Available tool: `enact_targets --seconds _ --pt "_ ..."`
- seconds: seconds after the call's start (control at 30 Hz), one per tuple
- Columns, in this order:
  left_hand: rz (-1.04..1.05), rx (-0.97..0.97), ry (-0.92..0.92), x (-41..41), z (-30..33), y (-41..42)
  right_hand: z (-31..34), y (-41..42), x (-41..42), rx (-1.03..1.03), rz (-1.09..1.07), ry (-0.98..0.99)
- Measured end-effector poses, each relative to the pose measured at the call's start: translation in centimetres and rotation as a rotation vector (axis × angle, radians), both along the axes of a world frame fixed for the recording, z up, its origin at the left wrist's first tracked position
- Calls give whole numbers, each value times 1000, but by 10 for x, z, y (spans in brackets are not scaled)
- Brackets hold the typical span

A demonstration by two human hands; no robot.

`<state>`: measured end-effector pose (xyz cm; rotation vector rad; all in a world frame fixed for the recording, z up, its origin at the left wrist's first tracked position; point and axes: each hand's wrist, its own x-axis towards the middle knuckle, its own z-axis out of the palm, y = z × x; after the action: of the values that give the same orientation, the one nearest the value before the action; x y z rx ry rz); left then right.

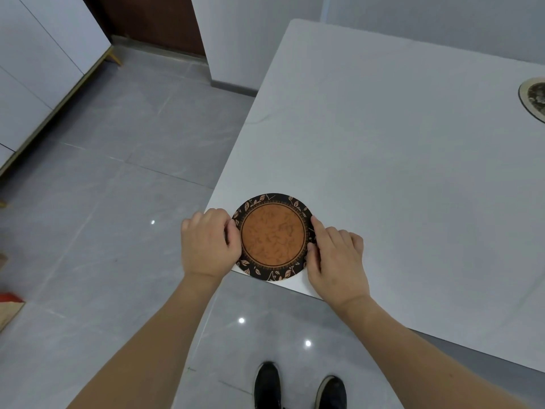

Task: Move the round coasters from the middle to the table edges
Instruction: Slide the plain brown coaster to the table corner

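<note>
A round coaster (272, 237) with an orange centre and a black leaf-patterned border lies flat at the near left corner of the white table (398, 172), its lower rim reaching the table's edge. My left hand (208, 242) grips its left rim with curled fingers. My right hand (336, 258) holds its right rim, fingertips on the border. A second round coaster (533, 98), pale-rimmed with a dark middle, lies at the right of the table and is cut off by the frame.
Grey tiled floor (112, 202) spreads to the left and below the table. White cabinets (35, 72) stand at the far left. My two black shoes (298, 385) are on the floor near the table's corner.
</note>
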<state>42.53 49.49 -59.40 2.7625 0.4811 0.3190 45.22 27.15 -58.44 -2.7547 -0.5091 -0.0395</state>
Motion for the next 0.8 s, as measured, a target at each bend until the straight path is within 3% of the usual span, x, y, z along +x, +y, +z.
enact_targets --seconds 0.8 --pt "29 -22 -12 0 0 -2 -4 0 0 -15 -14 -42"
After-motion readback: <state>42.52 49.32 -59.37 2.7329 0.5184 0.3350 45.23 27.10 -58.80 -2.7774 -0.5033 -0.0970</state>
